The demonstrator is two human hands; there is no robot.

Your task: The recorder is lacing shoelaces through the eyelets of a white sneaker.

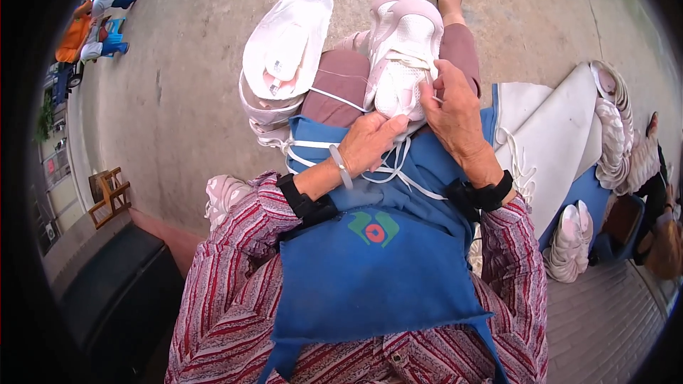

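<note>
A pale pink and white sneaker upper (407, 35) rests across my lap, its toe pointing away from me and white laces threaded over the front. My left hand (371, 144) is closed on its near end, thumb on top. Beside it on the right, my right hand (455, 110) has its fingers pinched together at the lacing, with a bit of white shoelace at the fingertips. Loose white laces (395, 169) trail over my blue apron (370, 277). On the left knee sits a stack of shoe parts topped by a white insole-shaped piece (292, 39).
White sheets (537, 124) lie to the right, with stacked pale shoe uppers (615, 142) and another bundle (569, 242). Someone sits at the far right edge. A wooden stool (110, 195) stands at left, and a person in orange (73, 39) sits further off.
</note>
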